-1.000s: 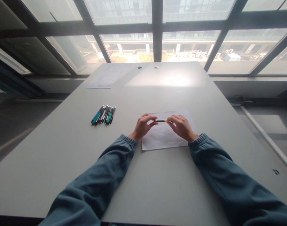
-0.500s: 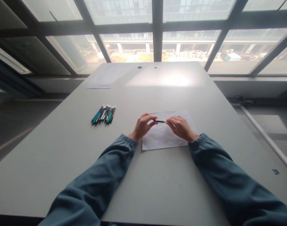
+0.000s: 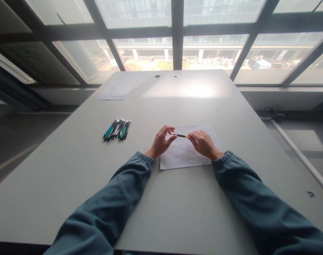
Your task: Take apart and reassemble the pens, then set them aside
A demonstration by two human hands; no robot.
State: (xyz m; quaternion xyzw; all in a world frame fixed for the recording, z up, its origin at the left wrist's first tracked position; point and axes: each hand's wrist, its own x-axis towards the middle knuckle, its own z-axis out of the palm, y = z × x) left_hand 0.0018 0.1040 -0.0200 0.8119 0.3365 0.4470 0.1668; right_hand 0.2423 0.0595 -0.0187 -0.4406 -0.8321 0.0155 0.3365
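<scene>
A black pen with a yellow part [image 3: 181,135] is held level above a white sheet of paper [image 3: 186,156]. The fingers of my right hand [image 3: 203,145] pinch its yellow end. On the other side, my left hand [image 3: 161,142] is around the pen's tip, with its index finger lifted and its thumb just below. Thumb and fingers of that hand are apart; whether the thumb touches the tip I cannot tell.
To the left lies a row of several pens [image 3: 116,129], black with blue, green and white parts. More paper sheets [image 3: 110,92] rest at the far left of the white table [image 3: 71,198]. Windows [image 3: 148,53] rise behind the table's far edge.
My left index finger has lifted off the pen's tip, opening the hand. The pen has tilted slightly, its tip end a little higher. My right hand has kept its hold.
</scene>
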